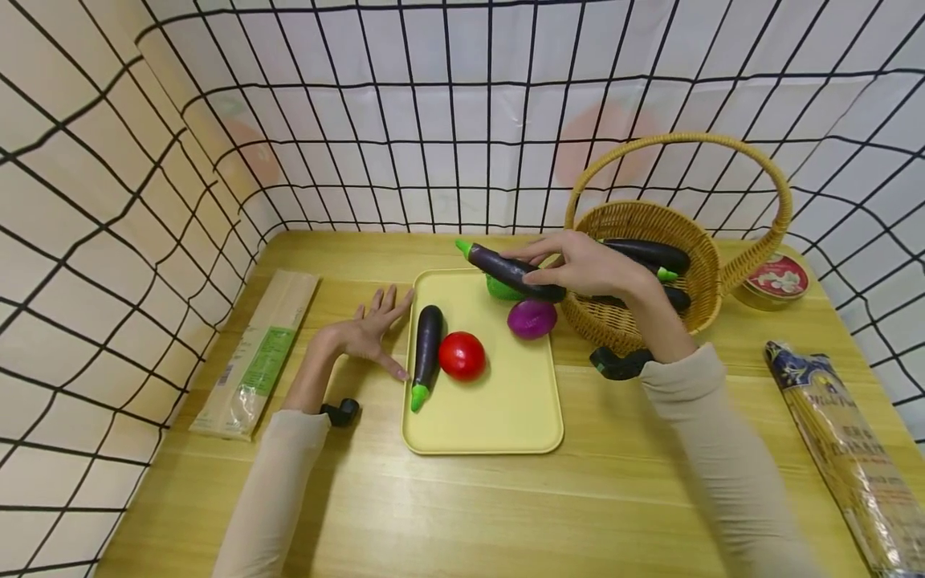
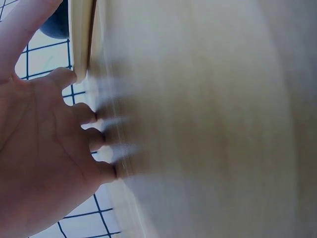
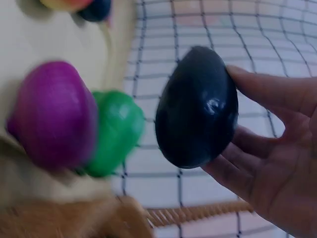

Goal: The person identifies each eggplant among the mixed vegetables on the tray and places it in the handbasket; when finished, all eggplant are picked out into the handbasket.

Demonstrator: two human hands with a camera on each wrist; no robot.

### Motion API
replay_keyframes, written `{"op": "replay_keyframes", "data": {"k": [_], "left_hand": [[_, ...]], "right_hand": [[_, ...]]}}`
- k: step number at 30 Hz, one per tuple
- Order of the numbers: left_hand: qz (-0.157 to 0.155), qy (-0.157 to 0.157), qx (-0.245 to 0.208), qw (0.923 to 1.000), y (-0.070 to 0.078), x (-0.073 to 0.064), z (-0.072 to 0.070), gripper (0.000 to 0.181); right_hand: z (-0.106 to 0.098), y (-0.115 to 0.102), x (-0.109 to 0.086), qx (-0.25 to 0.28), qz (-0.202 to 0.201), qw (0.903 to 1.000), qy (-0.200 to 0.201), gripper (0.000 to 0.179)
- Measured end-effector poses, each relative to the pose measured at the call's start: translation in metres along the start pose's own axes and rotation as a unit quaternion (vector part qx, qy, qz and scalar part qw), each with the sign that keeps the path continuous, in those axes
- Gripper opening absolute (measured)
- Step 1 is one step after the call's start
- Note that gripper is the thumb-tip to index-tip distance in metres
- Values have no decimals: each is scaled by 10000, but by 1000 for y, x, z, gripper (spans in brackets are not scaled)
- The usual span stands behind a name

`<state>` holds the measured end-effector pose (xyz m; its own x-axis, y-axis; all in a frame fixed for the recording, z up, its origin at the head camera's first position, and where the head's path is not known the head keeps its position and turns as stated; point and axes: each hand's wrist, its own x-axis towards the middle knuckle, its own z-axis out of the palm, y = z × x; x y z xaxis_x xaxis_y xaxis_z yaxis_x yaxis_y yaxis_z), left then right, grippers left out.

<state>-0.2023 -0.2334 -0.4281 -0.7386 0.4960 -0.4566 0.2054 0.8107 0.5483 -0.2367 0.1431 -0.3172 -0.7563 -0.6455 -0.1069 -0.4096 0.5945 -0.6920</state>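
My right hand (image 1: 588, 263) pinches a dark eggplant (image 1: 499, 266) with a green stem between thumb and fingers, above the tray's back right corner. In the right wrist view its rounded end (image 3: 198, 111) faces the camera. Below it on the yellow tray (image 1: 491, 417) lie a purple onion-like vegetable (image 1: 532, 319) and a green vegetable (image 1: 502, 289), partly hidden by the eggplant. A second eggplant (image 1: 428, 353) lies along the tray's left side beside a red tomato (image 1: 462, 356). My left hand (image 1: 367, 331) is spread on the table, its thumb and a finger at the tray's left edge.
A wicker basket (image 1: 636, 213) with a tall handle holds more eggplants (image 1: 650, 254), right of the tray. Behind it sits a round tin (image 1: 776, 281). A noodle pack (image 1: 845, 449) lies at right, another long pack (image 1: 256, 353) at left. Black wire mesh (image 1: 433, 144) encloses the table.
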Motion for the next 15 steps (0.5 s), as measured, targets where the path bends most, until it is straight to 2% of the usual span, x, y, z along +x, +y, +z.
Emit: {"op": "replay_keyframes", "data": {"k": [6, 15], "left_hand": [[16, 2, -29, 10000, 0, -1, 1, 147], [19, 9, -13, 10000, 3, -1, 0, 146]], "right_hand": [[-35, 11, -31, -184, -15, 9998, 24, 41], [-70, 43, -63, -524, 460, 9976, -30, 42]]}}
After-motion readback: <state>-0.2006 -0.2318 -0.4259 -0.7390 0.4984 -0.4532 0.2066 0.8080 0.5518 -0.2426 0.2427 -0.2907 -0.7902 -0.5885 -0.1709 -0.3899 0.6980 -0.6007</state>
